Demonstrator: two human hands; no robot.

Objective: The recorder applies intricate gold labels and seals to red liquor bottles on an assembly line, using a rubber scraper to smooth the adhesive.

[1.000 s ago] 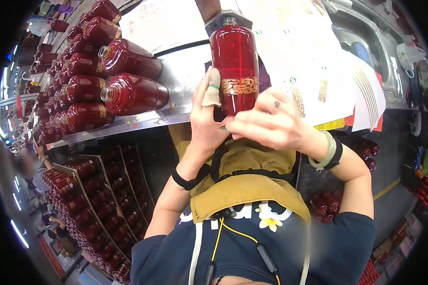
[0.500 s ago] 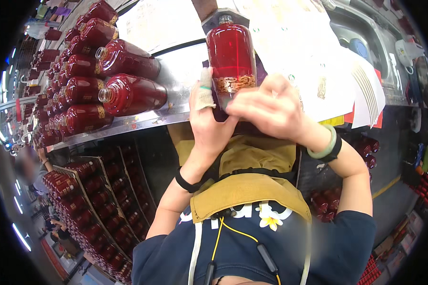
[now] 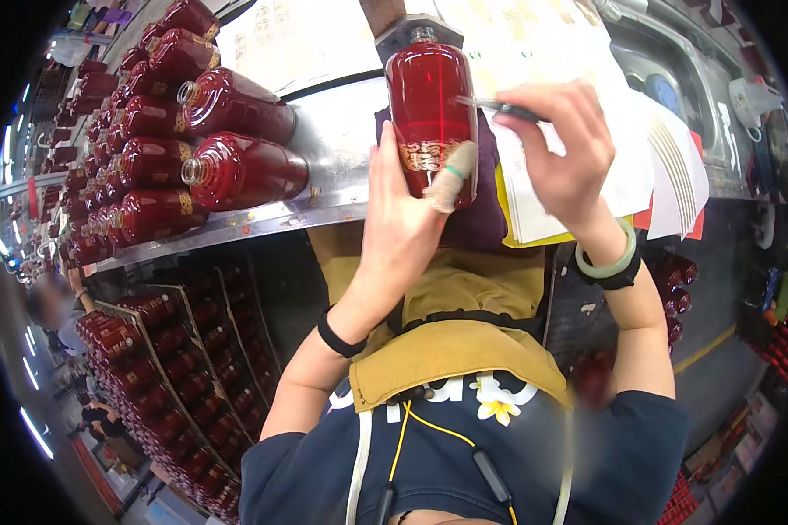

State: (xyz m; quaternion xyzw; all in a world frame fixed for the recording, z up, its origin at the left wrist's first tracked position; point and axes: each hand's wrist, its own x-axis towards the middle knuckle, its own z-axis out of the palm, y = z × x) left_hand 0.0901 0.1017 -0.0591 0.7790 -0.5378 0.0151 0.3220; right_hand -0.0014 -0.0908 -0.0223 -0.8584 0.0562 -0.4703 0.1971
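Note:
A red glass bottle [image 3: 429, 87] with an uncapped clear neck lies in front of me. A gold patterned decoration sits low on its side. My left hand [image 3: 403, 206] is closed around the lower part of the bottle. One finger, in a pale cloth sleeve with a green band, presses across the gold decoration; other fingers run up the bottle's left side. To the right, my right hand [image 3: 569, 144] pinches a slim dark tool [image 3: 518, 111] with a thin pointed end. That end points left, near the bottle's side; whether it touches cannot be told.
Many red bottles [image 3: 153, 162] stand packed on the metal table to the left. Printed sheets [image 3: 578, 52] spread at the right, near a metal sink [image 3: 648, 52]. A dark block [image 3: 394, 39] stands at the bottle's neck. Racks of bottles [image 3: 162, 350] stand below left.
My right hand has drawn away from the bottle's base, up and right, and the slim tool now shows in it. My left hand's sleeved finger has moved rightward across the gold decoration.

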